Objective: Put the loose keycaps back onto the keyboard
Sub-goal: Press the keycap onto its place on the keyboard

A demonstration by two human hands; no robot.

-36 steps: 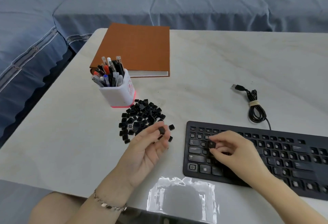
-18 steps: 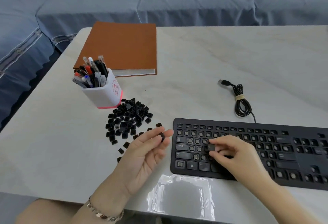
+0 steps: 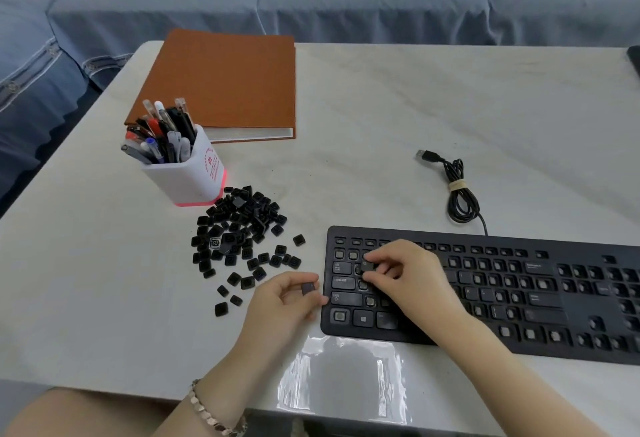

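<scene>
Keycap, pinched by fingers of the right hand, lies flat over the left end of the keyboard, so seating it likely means pressing straight down; the left hand pinches a spare keycap just beside that end.

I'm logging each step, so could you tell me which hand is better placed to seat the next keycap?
Right, probably: the right hand pinches a keycap over bare sockets on the keyboard, while the left hand holds a second keycap beside its left edge.
</scene>
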